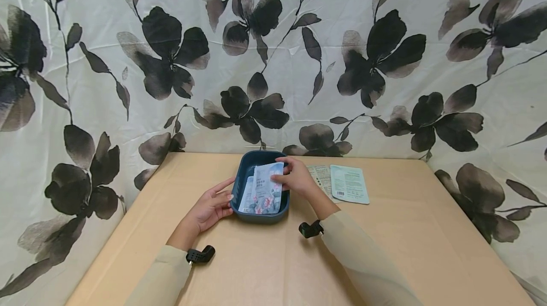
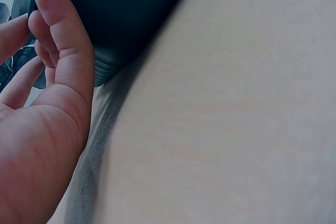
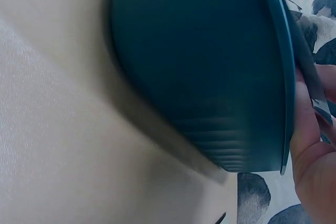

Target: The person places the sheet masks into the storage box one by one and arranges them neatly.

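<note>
A: Left hand first. What's it doing?
B: At the left wall of the box. Fingers loosely extended, tips touching the outside near the rim. Not wrapped round anything. Reads as steadying.
A: Box pose?
B: On the counter, long axis running away from the person.
A: Contents?
B: Lower packet at left, mostly covered. Top packet overlaps it, printed face up, flowers at the near end.
A: Top packet's long axis?
B: Near to far, close to parallel with the box's.
A: Nearer hand?
B: Right hand, it has the packet. Thumb and fingers pinched on its right edge, toward the far end, gap down to packet thickness. From those fingers the packet lies left and back toward the person. Left hand is across the box, apart from it.
A: Relation that matters?
B: Pinched edge against right rim. Right wrist view puts the fingers right beside that rim, so I'd judge clearance there decides it. Can't tell if the packet's near end bears on the lower one.
A: Further right?
B: Printed sheet, partly hidden by the right hand, then a green packet overlapping it. Both on the counter, neither held.
</note>
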{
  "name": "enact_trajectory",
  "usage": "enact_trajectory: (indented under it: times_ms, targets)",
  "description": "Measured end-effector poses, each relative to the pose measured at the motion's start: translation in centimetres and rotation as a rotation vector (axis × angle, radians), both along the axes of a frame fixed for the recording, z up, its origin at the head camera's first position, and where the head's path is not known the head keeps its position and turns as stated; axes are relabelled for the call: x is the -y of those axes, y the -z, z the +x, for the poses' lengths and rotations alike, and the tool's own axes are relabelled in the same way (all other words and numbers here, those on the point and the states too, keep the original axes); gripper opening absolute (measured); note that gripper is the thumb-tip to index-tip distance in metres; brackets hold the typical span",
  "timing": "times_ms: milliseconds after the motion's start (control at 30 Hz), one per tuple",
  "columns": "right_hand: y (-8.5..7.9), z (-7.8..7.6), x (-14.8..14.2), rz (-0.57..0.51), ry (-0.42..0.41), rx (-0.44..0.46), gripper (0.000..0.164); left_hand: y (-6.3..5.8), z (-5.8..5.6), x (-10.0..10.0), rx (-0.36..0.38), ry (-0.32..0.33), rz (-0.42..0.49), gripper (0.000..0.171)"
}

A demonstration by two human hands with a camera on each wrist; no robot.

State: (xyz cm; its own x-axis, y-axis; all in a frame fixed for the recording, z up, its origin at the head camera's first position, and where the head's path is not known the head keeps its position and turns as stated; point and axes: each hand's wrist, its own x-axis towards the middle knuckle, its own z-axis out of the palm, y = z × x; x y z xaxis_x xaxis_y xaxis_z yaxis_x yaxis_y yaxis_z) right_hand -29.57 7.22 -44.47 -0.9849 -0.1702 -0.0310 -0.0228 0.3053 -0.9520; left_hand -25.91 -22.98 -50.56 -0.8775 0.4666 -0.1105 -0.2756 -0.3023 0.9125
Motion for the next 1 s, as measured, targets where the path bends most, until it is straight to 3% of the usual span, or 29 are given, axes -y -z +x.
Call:
enact_trajectory:
  times_ms: [333,567,1000]
  targets:
    - [-0.37,-0.35,-0.03,0.076,0.009,0.008,0.063,0.04,-0.24,-0.46,-0.012,-0.007,0.016,0.067]
    - [-0.32,-0.21,0.12,0.132,0.018,-0.034,0.061,0.02,-0.23,-0.67,-0.014,-0.013,0.019,0.068]
    - [-0.65,0.37,0.39,0.148,0.022,-0.042,0.059,-0.01,-0.08,-0.73,-0.018,-0.016,0.018,0.067]
